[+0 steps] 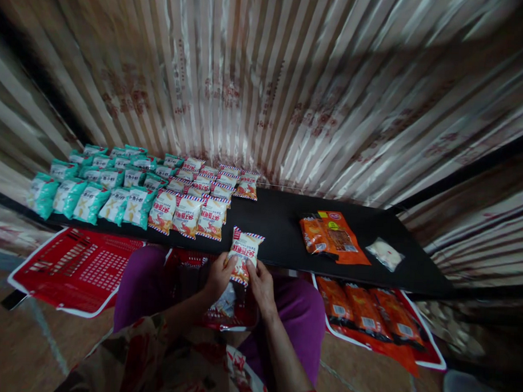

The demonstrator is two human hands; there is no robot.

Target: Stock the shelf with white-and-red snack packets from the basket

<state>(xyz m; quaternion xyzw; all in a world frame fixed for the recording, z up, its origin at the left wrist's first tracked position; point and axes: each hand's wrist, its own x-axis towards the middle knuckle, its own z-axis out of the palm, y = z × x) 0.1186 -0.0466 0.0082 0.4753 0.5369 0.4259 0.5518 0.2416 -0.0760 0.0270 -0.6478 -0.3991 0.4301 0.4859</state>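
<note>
Two hands hold one white-and-orange packet point(244, 252) at the table's near edge, the left hand point(219, 279) pinching its left lower side and the right hand point(262, 284) gripping the lower right. The step in hand looks like setting or straightening this packet beside the matching packets point(187, 213), which stand in rows next to green packets point(87, 201) on the table point(278, 214). The next move seems to call for keeping its print facing the same way and lowering it onto bare table without nudging the nearest row. Whether the packet touches the table edge cannot be told. Fingers behind it are hidden, as are its back and the rearmost packets' lower parts. Forearms and knees partly cover the red basket point(251, 320) between the legs, and its pale contents point(226, 300) are too dim to identify.
</note>
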